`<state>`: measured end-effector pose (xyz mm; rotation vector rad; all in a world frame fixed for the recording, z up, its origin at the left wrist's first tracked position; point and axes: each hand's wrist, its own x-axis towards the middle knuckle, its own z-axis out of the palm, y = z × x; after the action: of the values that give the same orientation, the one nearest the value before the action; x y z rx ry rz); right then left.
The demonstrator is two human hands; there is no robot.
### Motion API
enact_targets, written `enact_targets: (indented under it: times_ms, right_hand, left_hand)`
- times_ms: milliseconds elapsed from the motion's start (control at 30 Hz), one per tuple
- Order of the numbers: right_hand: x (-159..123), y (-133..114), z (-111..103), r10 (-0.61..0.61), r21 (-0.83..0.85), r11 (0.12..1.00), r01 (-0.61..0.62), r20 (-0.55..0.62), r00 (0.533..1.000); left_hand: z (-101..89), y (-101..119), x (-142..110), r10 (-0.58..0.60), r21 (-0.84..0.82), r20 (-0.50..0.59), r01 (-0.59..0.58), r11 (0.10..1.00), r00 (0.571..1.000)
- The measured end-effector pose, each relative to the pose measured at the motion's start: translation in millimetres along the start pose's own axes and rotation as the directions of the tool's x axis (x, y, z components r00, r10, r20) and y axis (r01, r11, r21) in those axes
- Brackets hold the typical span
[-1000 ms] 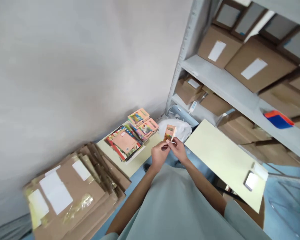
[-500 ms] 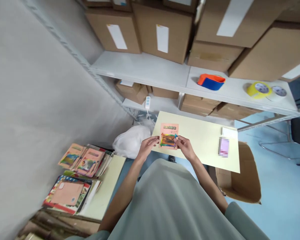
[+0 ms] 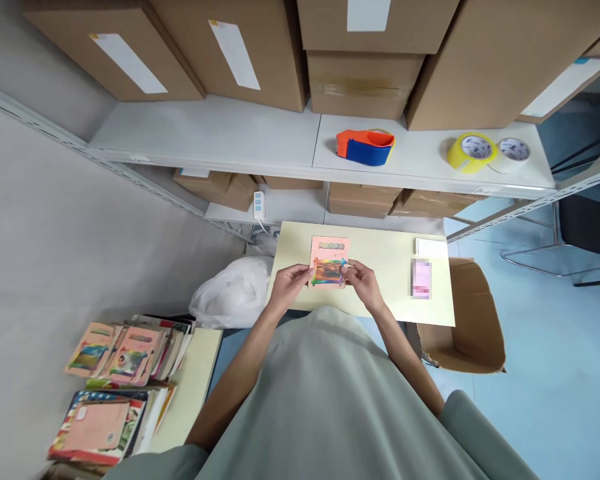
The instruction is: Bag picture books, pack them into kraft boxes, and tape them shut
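Note:
A pink book (image 3: 329,250) with a rainbow-edged picture on its cover is held upright to my view, over the near part of a pale yellow table (image 3: 380,267). My left hand (image 3: 291,283) pinches its left edge, thumb on the cover. On the opposite edge, the thumb and fingers of my right hand (image 3: 363,283) grip the book. To the right on the tabletop lie a pinkish blurred item (image 3: 421,279) and a small white object (image 3: 430,247).
Shelves behind carry cardboard boxes (image 3: 370,83), an orange-and-blue tape dispenser (image 3: 365,147) and yellow tape (image 3: 471,152). Stacked books (image 3: 130,353) lie at lower left, near a white plastic bag (image 3: 235,290). An open carton (image 3: 475,320) stands at the right.
My view has turned, so the shelf and table sit further left in it. My left fingers, looser before, now close on the book's left edge. The right hand keeps its hold.

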<state>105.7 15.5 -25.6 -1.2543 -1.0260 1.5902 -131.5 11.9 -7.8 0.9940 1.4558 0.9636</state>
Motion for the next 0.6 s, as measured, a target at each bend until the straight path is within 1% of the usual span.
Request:
enact_targets:
  times_ms: [67,100,133,200,267,300,367,433,500,533,567,600]
  right_hand:
    - [2.0,4.4,2.0,-0.056,-0.034,0.998,0.052,-0.143,0.988]
    - [2.3,5.8,4.4,-0.085,-0.057,0.996,0.075,-0.191,0.978]
    - [2.1,6.5,7.8,-0.104,-0.077,0.993,0.090,-0.210,0.972]
    - [0.9,6.9,18.1,-0.106,-0.085,0.992,0.092,-0.178,0.978]
    - [-1.0,6.4,31.7,-0.090,-0.070,0.994,0.082,-0.124,0.988]
    - [-2.1,6.0,38.5,-0.089,-0.063,0.995,0.082,-0.116,0.989]
    - [-4.1,4.9,49.3,-0.106,-0.074,0.993,0.096,-0.145,0.984]
    - [-5.2,3.0,53.0,-0.130,-0.130,0.986,0.107,-0.184,0.974]
    - [-4.8,0.1,49.0,-0.144,-0.191,0.976,0.109,-0.179,0.973]
    - [-4.0,-1.5,44.9,-0.146,-0.205,0.972,0.112,-0.163,0.976]
    - [-2.9,-3.1,40.1,-0.146,-0.203,0.972,0.116,-0.143,0.979]
    - [-1.8,-4.5,35.2,-0.143,-0.185,0.976,0.119,-0.122,0.982]
  left_hand:
    - [2.4,-1.5,2.4,0.030,0.022,-0.048,-0.029,0.999,0.998]
    - [3.9,-1.9,3.2,0.044,0.037,-0.071,-0.042,0.998,0.996]
    - [6.1,-1.9,3.4,0.058,0.053,-0.089,-0.053,0.997,0.994]
    - [13.1,-1.1,1.7,0.092,0.080,-0.103,-0.084,0.993,0.990]
    - [23.6,-0.1,-3.7,0.153,0.112,-0.075,-0.145,0.983,0.985]
    - [29.5,0.1,-7.9,0.196,0.140,-0.058,-0.186,0.972,0.979]
    - [40.1,-0.4,-17.7,0.285,0.204,-0.031,-0.273,0.940,0.958]
    - [45.5,-2.2,-26.5,0.343,0.237,0.007,-0.335,0.912,0.939]
    - [42.3,-4.8,-30.2,0.353,0.214,0.060,-0.358,0.909,0.934]
    - [37.2,-6.1,-29.4,0.341,0.196,0.063,-0.347,0.917,0.938]
    - [30.2,-7.3,-26.9,0.321,0.182,0.039,-0.323,0.929,0.946]
    - [21.7,-8.4,-22.8,0.293,0.167,-0.008,-0.288,0.943,0.956]
